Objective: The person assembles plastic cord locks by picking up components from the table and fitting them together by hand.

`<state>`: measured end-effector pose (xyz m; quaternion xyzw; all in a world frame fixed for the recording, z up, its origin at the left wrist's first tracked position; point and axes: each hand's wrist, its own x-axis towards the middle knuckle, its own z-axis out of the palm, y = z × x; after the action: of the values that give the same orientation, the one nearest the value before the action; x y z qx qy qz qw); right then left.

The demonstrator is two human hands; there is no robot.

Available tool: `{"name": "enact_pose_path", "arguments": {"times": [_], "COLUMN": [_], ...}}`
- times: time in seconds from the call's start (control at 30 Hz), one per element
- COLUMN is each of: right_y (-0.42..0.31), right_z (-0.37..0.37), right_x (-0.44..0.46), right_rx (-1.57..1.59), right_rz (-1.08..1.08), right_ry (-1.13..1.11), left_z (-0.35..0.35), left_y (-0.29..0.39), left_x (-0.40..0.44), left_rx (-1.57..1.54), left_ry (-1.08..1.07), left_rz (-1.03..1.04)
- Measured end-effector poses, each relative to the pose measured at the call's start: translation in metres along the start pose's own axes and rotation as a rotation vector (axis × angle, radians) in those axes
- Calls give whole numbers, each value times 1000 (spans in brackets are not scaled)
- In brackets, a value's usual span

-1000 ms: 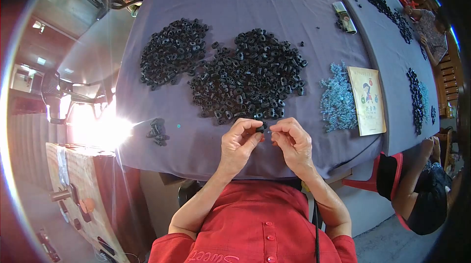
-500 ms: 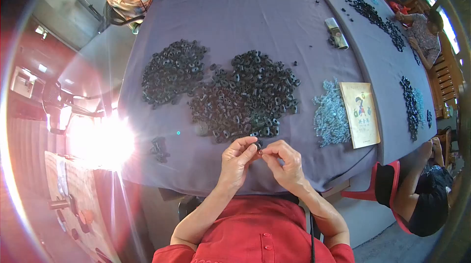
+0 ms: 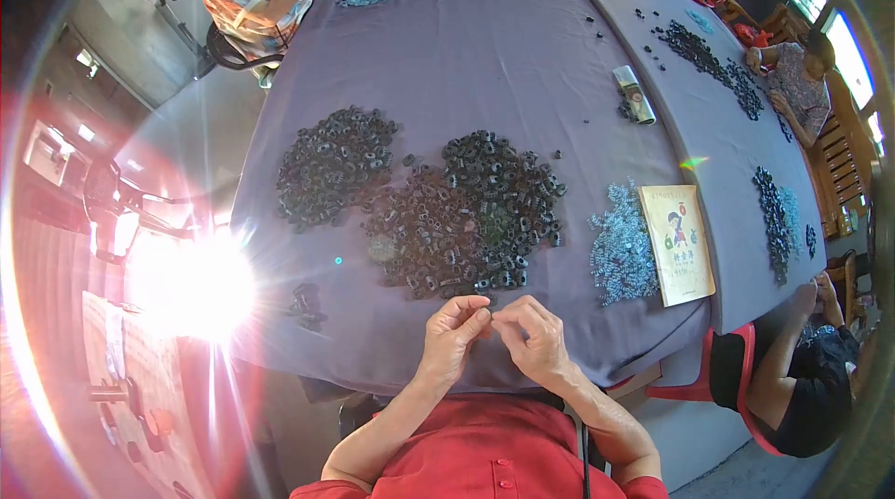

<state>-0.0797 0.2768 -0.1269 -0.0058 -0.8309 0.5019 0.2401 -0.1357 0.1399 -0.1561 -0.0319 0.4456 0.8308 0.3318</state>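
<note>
left hand pinches a mostly hidden black piece; right hand meets it, hold unclear; black heap just beyond the hands

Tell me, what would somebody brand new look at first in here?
Probably the blazing white glare, at the left of the picture. Next, perhaps, the big heap of small black pieces in the centre, on the purple-grey cloth, just beyond the left hand and right hand. The pale blue pile beside the yellowish booklet, on the right, stands out too.
</note>
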Motion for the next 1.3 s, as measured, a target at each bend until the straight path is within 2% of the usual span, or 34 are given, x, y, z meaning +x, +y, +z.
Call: {"name": "enact_pose_path", "arguments": {"times": [0.1,0.23,0.4,0.6,0.77,0.87,1.03,1.13,1.3], "right_y": [-1,-2,4,1,13,17,13,13,8], "right_z": [-4,-11,-9,-11,-9,0,17,26,35], "right_x": [1,-2,-10,-7,-3,3,20,20,32], "right_rx": [21,91,108,54,-114,-166,-297,-413,-413], "right_rz": [31,261,234,205,112,14,-133,-191,-227], "right_ry": [-40,-183,-223,-280,-264,-264,-244,-317,-304], "left_z": [0,-9,-14,-26,-58,-67,-72,-72,-71], "left_y": [4,3,-1,10,32,41,39,37,35], "left_x": [-3,-9,-16,-25,-26,-27,-27,-27,-27], "left_rx": [28,106,77,-40,-24,-20,-104,-114,-108], "left_ry": [-15,-81,-68,71,198,239,222,212,204], "left_rz": [-22,-54,-124,-52,89,101,103,118,128]}}
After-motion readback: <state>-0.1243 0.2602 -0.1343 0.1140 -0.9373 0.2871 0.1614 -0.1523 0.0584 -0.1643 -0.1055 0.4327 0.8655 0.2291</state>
